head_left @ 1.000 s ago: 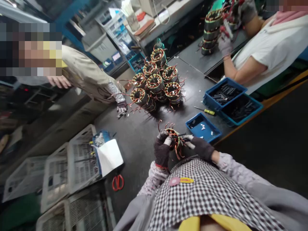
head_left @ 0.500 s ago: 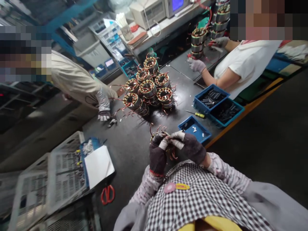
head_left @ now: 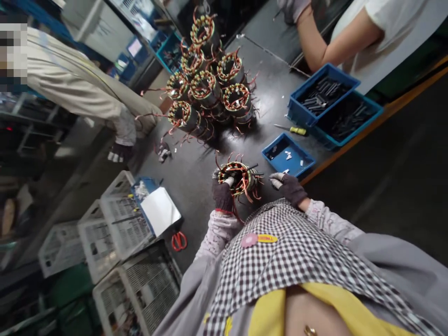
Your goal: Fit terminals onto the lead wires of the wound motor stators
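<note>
My gloved left hand point(head_left: 223, 193) grips the near rim of a motor stator point(head_left: 239, 176) wound with copper wire, which rests on the black worktable point(head_left: 196, 172) just in front of me. A thin dark tool point(head_left: 252, 169) sticks out of the stator towards the right. My gloved right hand point(head_left: 289, 185) has come off the stator and sits a little to its right, fingers curled, next to a small blue tray point(head_left: 287, 157); I cannot make out what, if anything, it holds.
A stack of wound stators point(head_left: 206, 88) stands further back. Two blue bins of dark parts point(head_left: 329, 105) and a yellow-handled screwdriver point(head_left: 297, 130) lie right. White crates point(head_left: 119, 228) and red scissors point(head_left: 179, 241) sit left. One person leans in at left, another works at top right.
My right hand has pulled away from the stator to the right. The left hand keeps its grip. The camera has tilted down and moved closer to the table.
</note>
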The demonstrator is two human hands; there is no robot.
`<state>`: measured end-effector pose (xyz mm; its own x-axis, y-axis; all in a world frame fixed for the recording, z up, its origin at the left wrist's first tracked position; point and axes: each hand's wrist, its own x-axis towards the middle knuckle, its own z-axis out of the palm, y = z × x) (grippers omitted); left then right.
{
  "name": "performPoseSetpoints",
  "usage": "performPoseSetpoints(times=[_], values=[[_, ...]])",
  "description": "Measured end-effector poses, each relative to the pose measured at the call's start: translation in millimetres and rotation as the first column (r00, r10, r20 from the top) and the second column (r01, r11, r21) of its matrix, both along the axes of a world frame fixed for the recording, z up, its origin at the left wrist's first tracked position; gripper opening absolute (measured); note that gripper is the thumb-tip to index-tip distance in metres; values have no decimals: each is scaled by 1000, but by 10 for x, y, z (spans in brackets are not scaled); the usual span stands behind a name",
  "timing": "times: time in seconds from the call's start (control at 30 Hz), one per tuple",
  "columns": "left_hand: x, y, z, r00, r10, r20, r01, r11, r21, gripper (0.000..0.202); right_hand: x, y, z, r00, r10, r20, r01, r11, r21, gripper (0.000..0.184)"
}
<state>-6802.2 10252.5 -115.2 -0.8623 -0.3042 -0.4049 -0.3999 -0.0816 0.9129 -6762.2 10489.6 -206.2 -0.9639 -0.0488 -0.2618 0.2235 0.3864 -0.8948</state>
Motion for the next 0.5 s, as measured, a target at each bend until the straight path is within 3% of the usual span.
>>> performPoseSetpoints(times=[0.2,0.4,0.5], values=[[-25,30,95,999,33,28,-32,999,-20,53,-78,-150,-36,999,36,-10,-36,999,16,23],[-30,79,186,998,32,45,-29,998,-64,52,-247,-508,-28,989,139,55,-143,988,67,27],[-49,92,257,998,23,61,-17,994,-105,49,-374,-389,37,972,226,59,-231,966,116,26]])
